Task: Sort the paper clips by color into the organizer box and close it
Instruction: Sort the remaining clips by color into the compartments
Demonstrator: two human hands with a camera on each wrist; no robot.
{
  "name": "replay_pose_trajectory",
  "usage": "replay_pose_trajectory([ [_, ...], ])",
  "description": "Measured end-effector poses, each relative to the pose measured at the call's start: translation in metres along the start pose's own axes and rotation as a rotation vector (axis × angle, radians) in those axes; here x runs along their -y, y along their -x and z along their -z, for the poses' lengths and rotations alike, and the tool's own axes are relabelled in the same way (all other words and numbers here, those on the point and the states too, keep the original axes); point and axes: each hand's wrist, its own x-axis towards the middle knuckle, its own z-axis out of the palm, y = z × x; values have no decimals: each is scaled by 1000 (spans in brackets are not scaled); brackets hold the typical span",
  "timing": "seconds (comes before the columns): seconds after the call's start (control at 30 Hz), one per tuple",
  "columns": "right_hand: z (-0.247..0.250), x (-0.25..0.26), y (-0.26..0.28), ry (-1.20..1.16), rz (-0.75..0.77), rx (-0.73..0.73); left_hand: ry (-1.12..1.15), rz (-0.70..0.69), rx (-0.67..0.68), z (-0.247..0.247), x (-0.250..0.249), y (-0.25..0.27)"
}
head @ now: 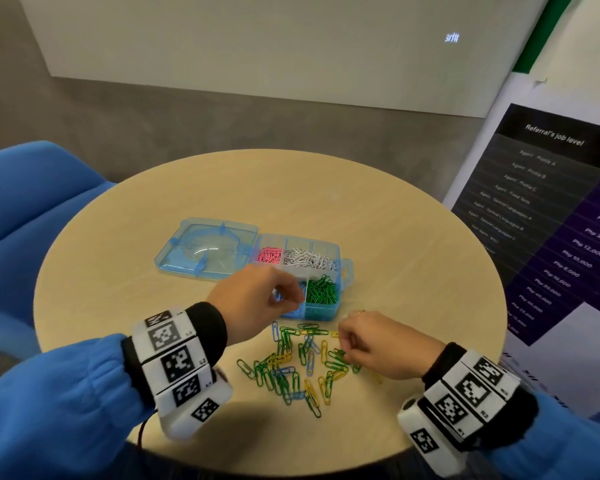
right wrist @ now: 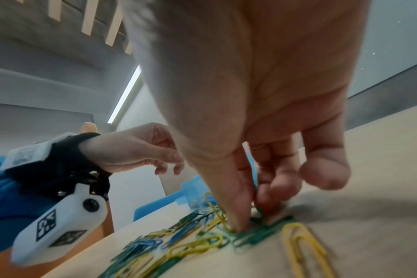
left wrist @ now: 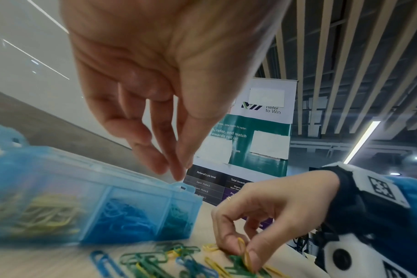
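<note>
A clear blue organizer box (head: 343, 271) lies on the table with its lid (head: 205, 247) open flat to the left. Its compartments hold pink clips (head: 269, 254), white clips (head: 309, 259) and green clips (head: 321, 291); the left wrist view also shows yellow clips (left wrist: 43, 212) and blue clips (left wrist: 126, 216) inside. My left hand (head: 286, 294) hovers over the blue compartment, fingers (left wrist: 179, 169) pointing down with nothing seen between them. A loose pile of green, yellow and blue clips (head: 302, 362) lies in front of the box. At the pile's right edge my right hand (head: 345, 353) pinches a yellow clip (left wrist: 243, 250), with green clips under its fingertips.
The round wooden table (head: 153, 289) ends close behind my wrists. A blue chair (head: 25, 209) stands to the left. A printed banner (head: 551, 220) leans at the right, past the table's edge.
</note>
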Motion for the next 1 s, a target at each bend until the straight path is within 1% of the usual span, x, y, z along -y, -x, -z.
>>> replay_pose_trajectory([
  [0.17,14,-4,6,-180,8,-38,-43,15,52,3,6,18],
  [0.23,25,-4,4,-258,39,-83,-53,26,65,2,7,20],
  [0.3,36,-1,-3,-331,67,-172,-63,33,84,0,5,20],
  [0.4,49,5,-17,-440,69,-399,-86,34,109,-2,3,17],
  [0.47,53,9,-22,-383,43,-528,-138,53,118,-4,4,16],
  [0.53,51,12,-20,-232,30,-563,-217,88,139,-5,8,16],
  [0.57,49,12,-17,-169,32,-535,-251,116,155,-6,10,16],
  [0.6,45,11,-13,-122,27,-471,-271,142,174,-6,12,17],
  [0.67,37,8,-2,-48,-5,-268,-267,148,206,-6,16,17],
  [0.7,31,6,3,-25,-18,-167,-262,114,225,-7,17,16],
  [0.77,22,2,10,-14,-29,-38,-286,-14,285,-7,15,14],
  [0.8,19,0,12,-17,-38,1,-320,-77,316,-8,14,12],
  [0.87,15,-4,14,-27,-63,52,-416,-153,347,-8,12,8],
  [1.0,13,-7,15,-11,-32,96,-548,-231,361,-9,14,4],
])
